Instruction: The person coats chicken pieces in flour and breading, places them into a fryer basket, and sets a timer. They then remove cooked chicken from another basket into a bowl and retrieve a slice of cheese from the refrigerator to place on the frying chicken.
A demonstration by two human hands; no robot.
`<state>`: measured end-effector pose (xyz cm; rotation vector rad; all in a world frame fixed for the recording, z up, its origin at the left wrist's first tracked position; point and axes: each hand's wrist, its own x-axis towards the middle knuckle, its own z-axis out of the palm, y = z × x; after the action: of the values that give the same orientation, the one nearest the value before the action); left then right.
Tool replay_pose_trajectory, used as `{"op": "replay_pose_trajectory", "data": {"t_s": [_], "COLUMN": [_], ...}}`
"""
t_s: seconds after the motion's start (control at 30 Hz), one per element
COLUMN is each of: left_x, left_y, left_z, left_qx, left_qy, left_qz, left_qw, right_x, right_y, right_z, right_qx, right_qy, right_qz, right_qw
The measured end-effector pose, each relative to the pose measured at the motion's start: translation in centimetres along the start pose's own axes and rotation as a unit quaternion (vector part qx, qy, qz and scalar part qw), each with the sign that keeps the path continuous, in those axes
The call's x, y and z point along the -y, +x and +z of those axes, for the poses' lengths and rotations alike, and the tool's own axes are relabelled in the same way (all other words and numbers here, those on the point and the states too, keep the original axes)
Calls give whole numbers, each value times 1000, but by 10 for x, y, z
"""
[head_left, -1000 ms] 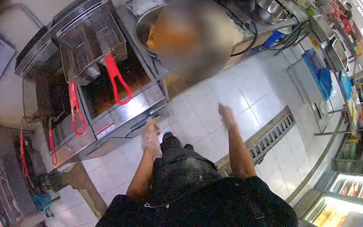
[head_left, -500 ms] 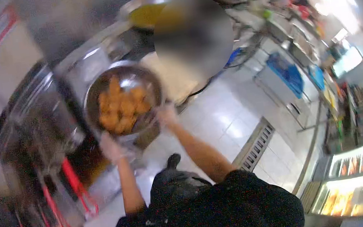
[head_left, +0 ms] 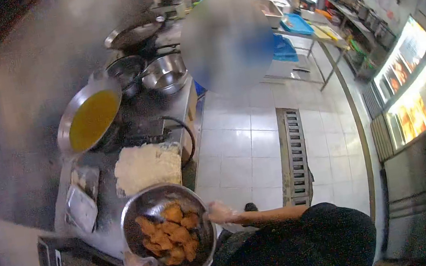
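A wide metal bowl [head_left: 205, 250] is held low in front of me, close to the counter's near edge. Several pieces of golden-brown fried chicken [head_left: 170, 233] lie in a heap inside it. My gloved left hand [head_left: 136, 264] grips the rim at the lower left. On the right side of the rim, my right hand [head_left: 223, 212], also in a clear glove, is closed round the edge. Just beyond the bowl is a tray of pale flour [head_left: 147, 168], partly overlapped by the rim in this view.
A large pan of yellow oil [head_left: 93, 119] stands on the left counter, with a steel pot [head_left: 165, 75] and a dark wok [head_left: 136, 32] farther back. A metal tray [head_left: 81, 208] sits nearer. A floor drain [head_left: 292, 156] crosses the tiles, and a lit display fridge [head_left: 416, 112] stands right.
My view has turned to the right along the counter. The bowl, still in both hands, has swung from beside the fryer to in front of the flour tray.
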<state>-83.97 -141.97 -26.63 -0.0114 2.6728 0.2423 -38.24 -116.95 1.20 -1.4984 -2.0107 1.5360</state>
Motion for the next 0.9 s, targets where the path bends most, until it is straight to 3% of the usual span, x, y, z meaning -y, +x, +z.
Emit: {"op": "replay_pose_trajectory", "data": {"t_s": [0.03, 0.07, 0.1, 0.13, 0.17, 0.23, 0.27, 0.3, 0.33, 0.37, 0.4, 0.43, 0.47, 0.5, 0.57, 0.6, 0.63, 0.67, 0.73, 0.77, 0.8, 0.83, 0.87, 0.9], "left_x": [-47, -2, -23, -69, -72, -71, -112, -144, -191, -166, -175, -188, -204, -214, -252, -218, -322, -357, -413, -445, -473, -497, -516, -533], "left_y": [55, -28, -41, -135, -138, -143, -242, -302, -367, -284, -300, -327, -354, -355, -386, -427, -444, -462, -472, -515, -565, -616, -649, -679], "left_z": [-54, -2, -28, -107, -107, -105, -116, -144, -173, -135, -129, -124, -117, -94, -83, -48, -59, -43, -5, 5, 17, 28, 43, 59], "left_qx": [75, 68, -187, -412, -416, -347, -351, -300, -230, -309, -311, -275, -208, -203, -216, -221, -225, -227, -230, -226, -141, -52, -46, -44], "left_qy": [163, 168, 232, 256, 255, 63, 64, 29, -9, 243, 243, -12, -265, -268, -118, -40, 31, 97, 215, 211, 152, 96, 98, 72], "left_qz": [-118, -107, 194, 461, 463, 530, 532, 331, 111, 52, 57, 240, 400, 409, 487, 525, 559, 588, 639, 651, 599, 532, 538, 615], "left_qw": [977, 978, 935, 743, 740, 772, 768, 894, 967, 918, 917, 931, 852, 848, 838, 821, 798, 770, 702, 693, 773, 840, 836, 784], "right_x": [-2, -3, -3, -1, -3, -28, -44, -63, -86, -109, -132, -154, -173, -174, -189, -198, -190, -200, -228, -250, -276, -294, -303, -313], "right_y": [-3, -7, -14, -22, -25, -28, -28, -25, -19, -16, -17, -19, -25, -46, -71, -83, -112, -127, -142, -138, -135, -136, -141, -149], "right_z": [-9, -18, -28, -41, -54, -61, -62, -68, -77, -87, -95, -105, -122, -156, -210, -244, -293, -318, -361, -361, -369, -382, -401, -425], "right_qx": [49, 99, 93, 124, 155, 99, 45, 42, 68, 93, 89, 64, 36, 11, 22, 36, 54, 45, -76, -135, -149, -218, -283, -229], "right_qy": [-19, -38, -30, -7, 13, -38, -90, -86, -59, -31, -28, -2, 24, 29, 81, 116, 140, 153, 175, 174, 173, 198, 220, 208], "right_qz": [52, 104, 105, 131, 156, 123, 94, 89, 34, -19, -19, -48, -77, -63, -22, 11, 45, 51, -46, -77, -72, -124, -176, -82], "right_qw": [997, 989, 990, 984, 976, 987, 991, 991, 995, 995, 995, 997, 996, 998, 996, 992, 988, 986, 981, 972, 971, 948, 917, 947]}}
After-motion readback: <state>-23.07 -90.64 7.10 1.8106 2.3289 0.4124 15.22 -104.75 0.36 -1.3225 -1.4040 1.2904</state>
